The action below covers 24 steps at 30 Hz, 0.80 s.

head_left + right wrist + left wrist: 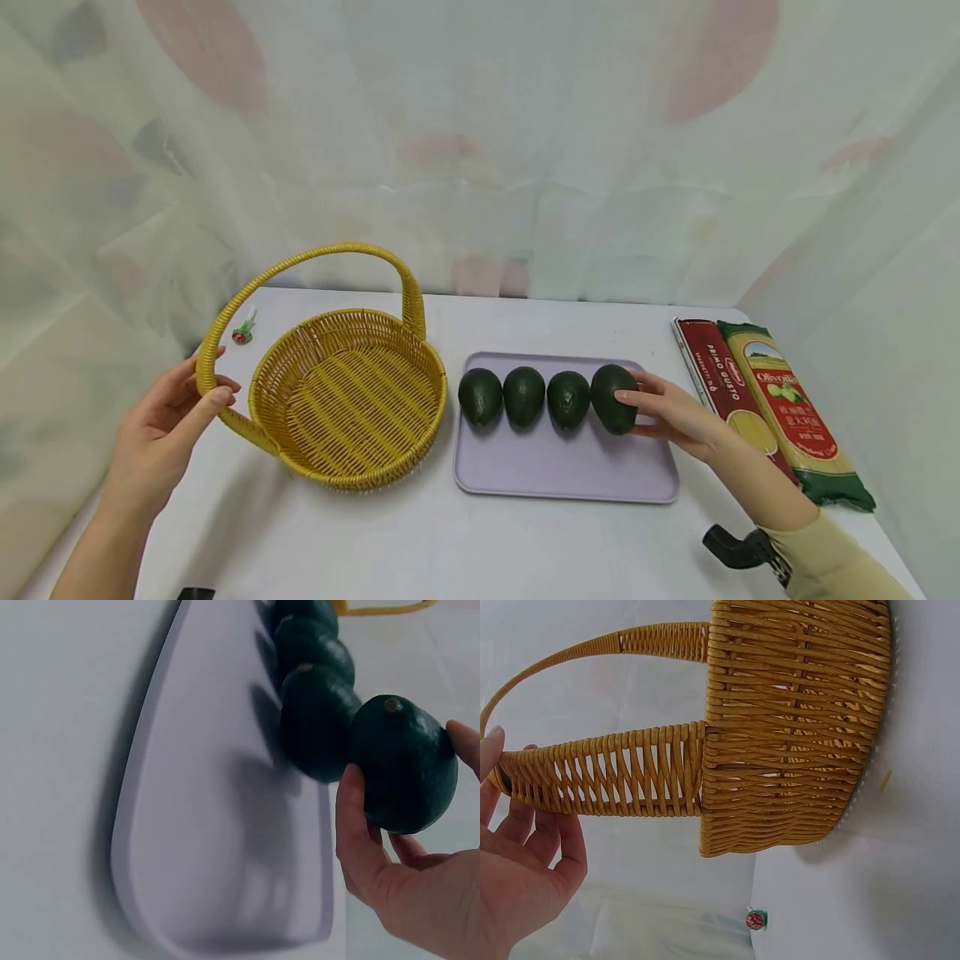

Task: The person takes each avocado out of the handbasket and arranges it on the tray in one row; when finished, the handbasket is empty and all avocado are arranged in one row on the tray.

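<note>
A yellow woven basket [352, 400] with a tall arched handle stands on the table; nothing lies inside it. My left hand [161, 429] grips the handle on its left side, thumb in front and fingers behind, as the left wrist view also shows. At the right end of a row of dark green avocados, my right hand [675, 412] holds one avocado [405, 765] between thumb and fingers. In the right wrist view it appears raised above the lilac tray [562, 475]. Three other avocados [523, 396] lie side by side on the tray.
Two spaghetti packs, one red [731, 392] and one green and gold [795, 408], lie right of the tray near my right forearm. A small red and green object [242, 333] sits behind the basket at left. A curtain [480, 167] hangs behind the table.
</note>
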Motion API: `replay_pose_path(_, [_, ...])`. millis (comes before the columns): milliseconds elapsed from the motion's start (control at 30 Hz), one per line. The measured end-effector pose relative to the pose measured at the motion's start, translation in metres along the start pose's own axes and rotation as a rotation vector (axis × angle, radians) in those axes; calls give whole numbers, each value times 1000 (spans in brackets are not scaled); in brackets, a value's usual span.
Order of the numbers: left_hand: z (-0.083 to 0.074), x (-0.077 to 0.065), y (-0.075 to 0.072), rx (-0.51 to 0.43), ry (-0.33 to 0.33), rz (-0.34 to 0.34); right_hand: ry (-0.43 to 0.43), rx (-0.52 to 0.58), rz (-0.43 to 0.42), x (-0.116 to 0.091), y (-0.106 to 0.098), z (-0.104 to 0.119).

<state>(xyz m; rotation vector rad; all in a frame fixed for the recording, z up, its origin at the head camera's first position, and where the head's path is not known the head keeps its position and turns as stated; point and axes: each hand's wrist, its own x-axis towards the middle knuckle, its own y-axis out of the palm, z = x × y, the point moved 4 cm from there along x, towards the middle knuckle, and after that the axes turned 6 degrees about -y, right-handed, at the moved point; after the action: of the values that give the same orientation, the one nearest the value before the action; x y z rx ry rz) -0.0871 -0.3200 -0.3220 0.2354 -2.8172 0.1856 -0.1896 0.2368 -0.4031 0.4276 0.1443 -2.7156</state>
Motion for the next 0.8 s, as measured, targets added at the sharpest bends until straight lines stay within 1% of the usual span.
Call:
replay_pose_path(133, [0, 0, 0, 16, -2, -2, -3, -105, -36, 4, -6, -7])
replay_pose_path(400, [0, 0, 0, 21, 2, 1, 7, -259, -91, 13, -10, -16])
replay_pose_path(600, [-1, 0, 0, 21, -3, 0, 12, -306, -118, 17, -9, -22])
replay_pose_path(800, [-1, 0, 0, 19, -3, -1, 0, -353, -130, 18, -7, -23])
